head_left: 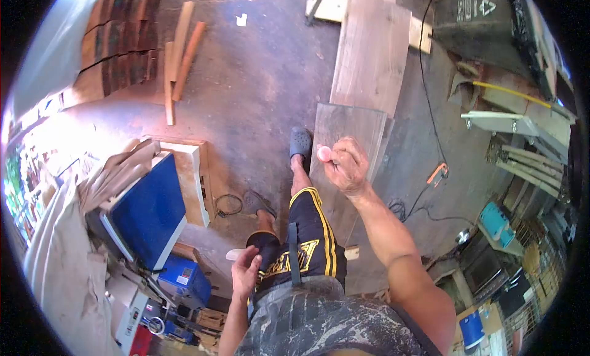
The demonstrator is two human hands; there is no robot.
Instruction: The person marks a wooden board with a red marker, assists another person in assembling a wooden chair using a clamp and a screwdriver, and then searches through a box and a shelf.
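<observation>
My right hand [348, 166] is closed round a small pinkish-white round object [324, 154], too small to name surely. It is over a clear glass-like sheet [332, 119], which lies across a long wooden board [372, 55]. Beside my left thigh, my left hand [246, 271] has its fingers bent and partly apart. A whitish flat item [235, 254] shows just beyond its fingertips; whether they touch is unclear.
Wood strips [178, 55] lie on the floor ahead left. A blue-topped machine [147, 211] stands at the left. A black cable [428, 91] and an orange clamp-like tool [437, 173] lie on the right, near a white shelf piece [501, 121].
</observation>
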